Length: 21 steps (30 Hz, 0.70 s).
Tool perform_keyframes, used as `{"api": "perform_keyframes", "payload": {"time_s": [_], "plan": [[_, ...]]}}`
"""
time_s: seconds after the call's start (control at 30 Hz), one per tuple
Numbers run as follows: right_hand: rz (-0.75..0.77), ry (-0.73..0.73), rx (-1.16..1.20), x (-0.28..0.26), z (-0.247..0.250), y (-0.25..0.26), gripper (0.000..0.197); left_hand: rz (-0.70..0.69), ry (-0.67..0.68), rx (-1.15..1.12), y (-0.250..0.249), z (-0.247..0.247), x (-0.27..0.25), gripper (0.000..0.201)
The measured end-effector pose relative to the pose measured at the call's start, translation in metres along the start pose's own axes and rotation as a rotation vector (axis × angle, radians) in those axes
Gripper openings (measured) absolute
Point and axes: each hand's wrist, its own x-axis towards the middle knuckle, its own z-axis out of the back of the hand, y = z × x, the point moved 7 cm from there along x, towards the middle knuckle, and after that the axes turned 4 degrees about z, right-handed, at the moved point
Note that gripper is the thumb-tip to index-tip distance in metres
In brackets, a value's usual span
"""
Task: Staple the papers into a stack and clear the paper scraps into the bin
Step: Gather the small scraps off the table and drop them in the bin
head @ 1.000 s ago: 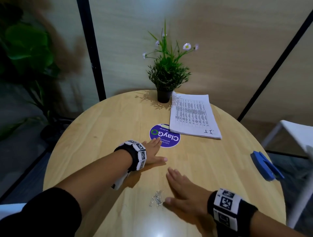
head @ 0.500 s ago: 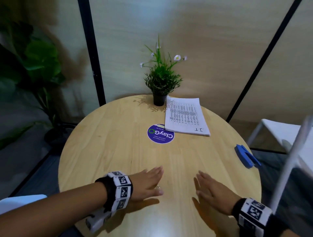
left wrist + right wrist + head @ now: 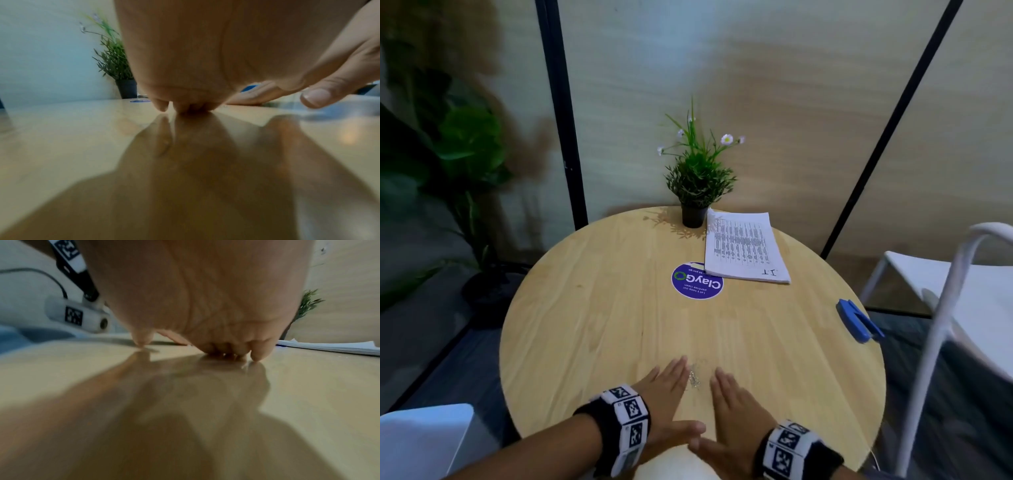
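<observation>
A small heap of pale scraps (image 3: 694, 378) lies on the round wooden table (image 3: 592, 308) near its front edge. My left hand (image 3: 666, 383) lies flat on the table just left of the heap, fingers straight. My right hand (image 3: 726, 390) lies flat just right of it, and the two thumbs meet at the near edge. The stack of printed papers (image 3: 744, 251) rests at the far right beside the plant pot. A blue stapler (image 3: 858, 320) sits at the right rim. In the wrist views the left hand (image 3: 185, 107) and right hand (image 3: 230, 353) press their fingertips on the wood.
A small potted plant (image 3: 697, 185) stands at the table's far edge, with a round purple sticker (image 3: 697, 286) in front of it. White chairs stand at the right (image 3: 941, 298) and lower left (image 3: 424, 442). No bin shows in any view.
Both hands have slid toward me and drawn together, now flanking the scraps with thumbs touching. The head view has pulled back and lifted.
</observation>
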Motion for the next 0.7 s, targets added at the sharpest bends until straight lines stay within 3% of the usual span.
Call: {"api": "perform_keyframes", "payload": {"time_s": [0.1, 0.2, 0.3, 0.4, 0.47, 0.53, 0.6, 0.7], "plan": [[-0.009, 0.007, 0.044, 0.010, 0.022, -0.008, 0.144, 0.098, -0.087, -0.043, 0.013, 0.021, 0.009, 0.143], [-0.157, -0.140, 0.118, 0.026, 0.066, -0.065, 0.149, 0.202, -0.144, -0.068, 0.048, 0.050, 0.023, 0.156], [-0.343, -0.216, 0.208, 0.044, 0.088, -0.132, 0.097, 0.247, -0.140, -0.061, 0.079, 0.077, 0.042, 0.148], [-0.369, -0.232, 0.080, 0.067, 0.093, -0.173, 0.069, 0.268, -0.146, 0.005, 0.092, 0.093, 0.065, 0.102], [-0.375, -0.252, 0.145, 0.078, 0.099, -0.183, 0.055, 0.273, -0.152, 0.009, 0.094, 0.100, 0.081, 0.093], [-0.364, -0.285, 0.198, 0.087, 0.104, -0.185, 0.063, 0.283, -0.146, -0.005, 0.093, 0.105, 0.098, 0.092], [-0.341, -0.242, 0.164, 0.090, 0.099, -0.175, 0.078, 0.288, -0.123, -0.022, 0.088, 0.105, 0.110, 0.090], [-0.241, -0.170, 0.120, 0.080, 0.086, -0.141, 0.083, 0.287, -0.096, -0.035, 0.078, 0.097, 0.116, 0.090]]}}
